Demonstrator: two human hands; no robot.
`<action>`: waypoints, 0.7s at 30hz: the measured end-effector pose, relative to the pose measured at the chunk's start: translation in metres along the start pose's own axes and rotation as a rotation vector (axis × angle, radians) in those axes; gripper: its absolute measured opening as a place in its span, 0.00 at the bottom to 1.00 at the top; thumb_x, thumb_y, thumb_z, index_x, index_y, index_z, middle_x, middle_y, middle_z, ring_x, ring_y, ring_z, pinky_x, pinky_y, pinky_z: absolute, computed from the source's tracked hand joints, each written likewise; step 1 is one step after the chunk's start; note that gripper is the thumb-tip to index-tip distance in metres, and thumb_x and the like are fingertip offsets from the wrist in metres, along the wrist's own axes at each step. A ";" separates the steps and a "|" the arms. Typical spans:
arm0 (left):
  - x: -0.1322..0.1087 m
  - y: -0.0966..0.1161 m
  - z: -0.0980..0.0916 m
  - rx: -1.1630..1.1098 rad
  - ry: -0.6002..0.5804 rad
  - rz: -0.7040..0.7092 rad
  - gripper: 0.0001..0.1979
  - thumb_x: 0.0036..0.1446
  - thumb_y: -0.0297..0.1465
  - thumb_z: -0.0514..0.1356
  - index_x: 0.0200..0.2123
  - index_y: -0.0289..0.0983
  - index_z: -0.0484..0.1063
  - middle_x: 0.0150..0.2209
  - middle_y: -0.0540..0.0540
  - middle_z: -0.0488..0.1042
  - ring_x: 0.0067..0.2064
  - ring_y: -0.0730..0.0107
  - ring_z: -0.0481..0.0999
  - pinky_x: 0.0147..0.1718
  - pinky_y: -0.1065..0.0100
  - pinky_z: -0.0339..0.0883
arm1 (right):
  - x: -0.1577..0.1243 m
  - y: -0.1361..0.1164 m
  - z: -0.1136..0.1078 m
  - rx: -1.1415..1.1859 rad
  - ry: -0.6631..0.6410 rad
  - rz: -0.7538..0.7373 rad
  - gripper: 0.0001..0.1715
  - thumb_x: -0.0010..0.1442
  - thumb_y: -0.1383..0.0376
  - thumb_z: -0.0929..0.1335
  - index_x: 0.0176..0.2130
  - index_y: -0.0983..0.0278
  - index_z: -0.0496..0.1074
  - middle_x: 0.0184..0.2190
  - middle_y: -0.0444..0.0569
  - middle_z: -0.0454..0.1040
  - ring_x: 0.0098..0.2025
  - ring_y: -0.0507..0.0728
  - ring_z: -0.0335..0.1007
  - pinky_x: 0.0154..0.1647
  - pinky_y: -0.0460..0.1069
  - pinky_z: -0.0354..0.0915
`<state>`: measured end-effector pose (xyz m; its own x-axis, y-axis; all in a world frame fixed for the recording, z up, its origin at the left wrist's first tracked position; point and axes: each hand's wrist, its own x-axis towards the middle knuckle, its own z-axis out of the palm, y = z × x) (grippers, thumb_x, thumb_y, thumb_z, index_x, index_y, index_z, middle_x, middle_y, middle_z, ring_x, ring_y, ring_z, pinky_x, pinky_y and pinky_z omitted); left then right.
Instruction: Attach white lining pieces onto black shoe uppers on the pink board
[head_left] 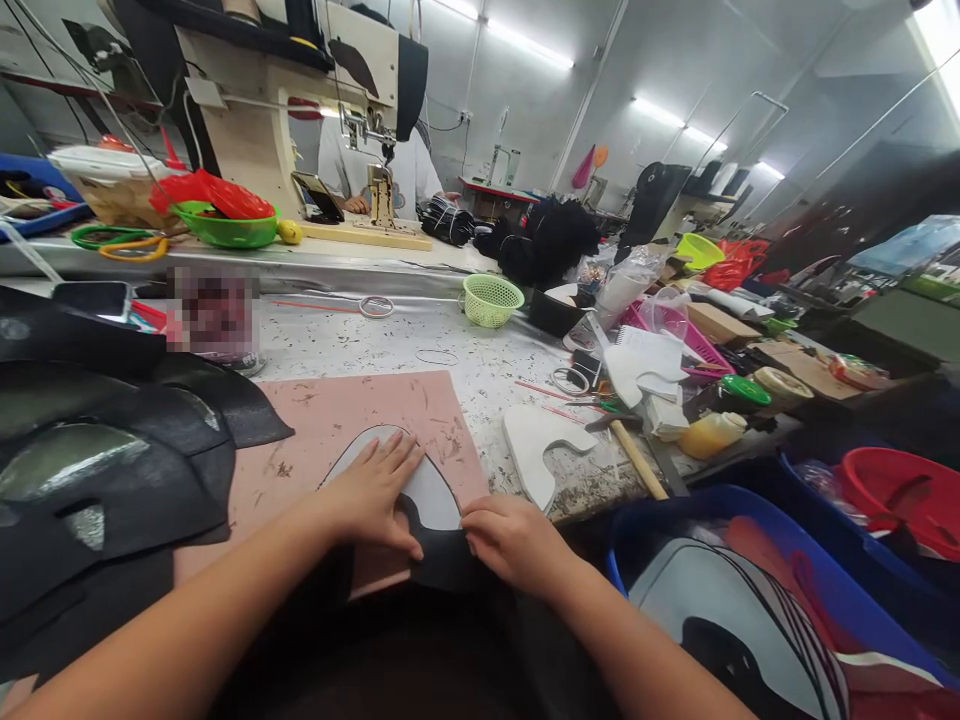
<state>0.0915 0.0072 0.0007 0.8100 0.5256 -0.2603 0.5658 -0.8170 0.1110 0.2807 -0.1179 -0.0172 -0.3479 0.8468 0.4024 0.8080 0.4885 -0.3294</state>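
My left hand (375, 500) lies flat with fingers stretched over a curved pale grey-white piece (439, 495), which looks like a template, pressing it down. Beneath it is a curved black sheet piece (446, 560), its lower part uncovered toward me. At the right edge of both pieces, my right hand (514, 540) has thumb and fingers pinched together; what sits between the fingertips is hidden. The work lies on a worn pink mat (315, 410). Left of the mat is a pile of black cut pieces (142, 450), partly overlapping it.
A white template (536, 450) and a wooden-handled hammer (637, 460) lie to the right. A green basket (491, 302) stands further back. Behind is a sewing machine (247, 130), with a person seated beyond it. Blue tubs (622, 560) stand at lower right.
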 end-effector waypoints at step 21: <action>-0.005 0.031 0.048 -0.010 0.312 0.290 0.30 0.57 0.48 0.47 0.59 0.41 0.52 0.59 0.44 0.55 0.61 0.59 0.52 0.58 0.56 0.38 | 0.019 0.016 -0.003 -0.406 -0.132 -0.426 0.06 0.51 0.72 0.60 0.25 0.65 0.64 0.22 0.48 0.66 0.26 0.54 0.59 0.27 0.49 0.56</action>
<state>0.0977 -0.0323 -0.0408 0.9426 0.3226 0.0858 0.3083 -0.9399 0.1470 0.2882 -0.0950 -0.0119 -0.7159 0.6261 0.3092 0.6925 0.6930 0.2002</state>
